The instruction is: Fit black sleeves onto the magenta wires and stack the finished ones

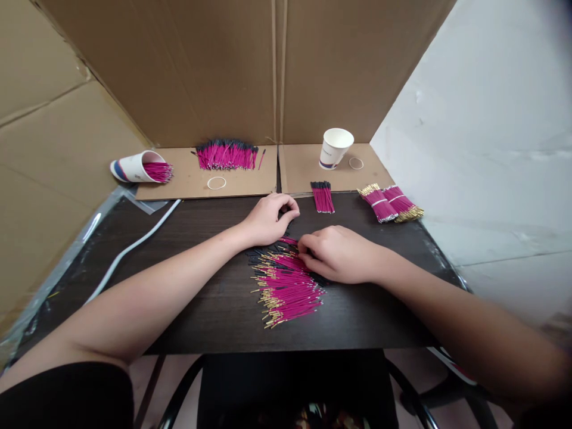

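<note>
A loose pile of thin magenta sticks with gold and black tips (286, 286) lies on the dark table (201, 310) in front of me. My right hand (337, 253) rests on the pile's far right side, fingers curled down into the sticks. My left hand (270, 217) sits just beyond the pile, fingers curled closed with the tips near the pile's far end; what it holds, if anything, is hidden.
A small stick bunch (322, 197) and two banded bundles (389, 203) lie at the back right. On cardboard behind are a spread row of sticks (227, 155), a tipped cup with sticks (138, 167), an upright paper cup (335, 148), two rubber bands (217, 183). Cardboard walls enclose the table.
</note>
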Action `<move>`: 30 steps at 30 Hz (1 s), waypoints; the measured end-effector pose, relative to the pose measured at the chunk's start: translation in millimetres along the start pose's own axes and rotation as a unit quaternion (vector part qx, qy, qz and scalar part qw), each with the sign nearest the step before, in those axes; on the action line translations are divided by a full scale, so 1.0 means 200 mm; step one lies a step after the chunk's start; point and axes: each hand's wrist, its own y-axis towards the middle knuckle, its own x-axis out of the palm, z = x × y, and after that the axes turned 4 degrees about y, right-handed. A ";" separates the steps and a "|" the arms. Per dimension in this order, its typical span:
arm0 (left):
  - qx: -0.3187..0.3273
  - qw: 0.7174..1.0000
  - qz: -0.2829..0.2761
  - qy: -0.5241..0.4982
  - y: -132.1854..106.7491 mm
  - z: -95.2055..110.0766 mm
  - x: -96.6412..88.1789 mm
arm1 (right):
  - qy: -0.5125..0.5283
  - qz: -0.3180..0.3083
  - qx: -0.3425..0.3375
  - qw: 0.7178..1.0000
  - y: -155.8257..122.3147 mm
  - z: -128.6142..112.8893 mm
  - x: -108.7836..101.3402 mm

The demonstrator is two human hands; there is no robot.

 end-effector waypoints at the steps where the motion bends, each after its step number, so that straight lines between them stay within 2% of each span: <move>1: -0.004 1.000 0.000 -0.002 0.00 0.00 0.00 | -0.013 -0.004 0.003 1.000 0.00 -0.01 0.00; 12: -0.024 1.000 0.004 -0.015 0.00 0.01 0.00 | -0.044 -0.011 0.026 0.999 0.01 -0.02 0.01; 16: -0.040 0.998 0.018 -0.051 0.00 0.01 0.00 | 0.025 0.008 0.013 1.000 0.00 -0.01 0.00; 20: -0.060 0.993 0.022 -0.101 0.01 0.01 0.00 | 0.104 0.057 -0.014 0.993 -0.03 -0.01 -0.03; 23: -0.062 0.990 0.025 -0.122 0.02 0.00 0.00 | 0.129 0.091 -0.031 0.987 -0.04 0.00 -0.05; 30: -0.070 0.988 0.025 -0.132 0.02 0.00 0.00 | 0.181 0.109 -0.065 0.975 -0.02 0.08 -0.06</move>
